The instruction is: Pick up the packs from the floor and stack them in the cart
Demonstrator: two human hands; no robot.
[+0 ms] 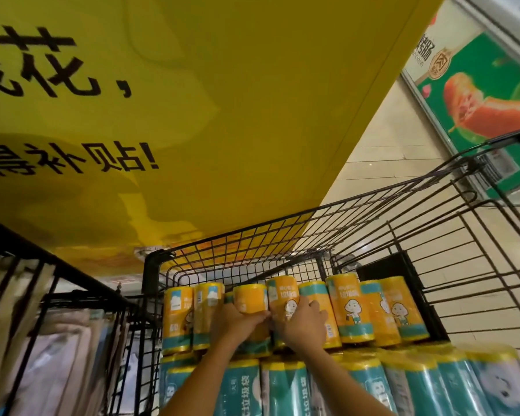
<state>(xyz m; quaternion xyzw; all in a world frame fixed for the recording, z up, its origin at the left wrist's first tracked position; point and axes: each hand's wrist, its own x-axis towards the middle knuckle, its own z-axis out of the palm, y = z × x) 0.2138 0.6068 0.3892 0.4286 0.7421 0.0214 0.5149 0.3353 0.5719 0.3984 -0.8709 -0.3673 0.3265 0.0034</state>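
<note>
A black wire cart [327, 232] holds a row of orange roll packs [351, 307] with teal bands along its far side. Teal roll packs [285, 385] lie in a row nearer to me. My left hand [237, 321] grips an orange pack [249, 298] in the middle of the far row. My right hand [302, 321] lies over the neighbouring orange pack [282, 292], fingers curled round it. Both hands meet between these two packs. The floor packs are out of view.
A big yellow sign panel [192, 115] with black characters fills the upper left, right behind the cart. A black rack [57, 295] with hanging pale goods stands to the left. Beige floor tiles [388, 151] and a green sausage poster [478, 100] are at right.
</note>
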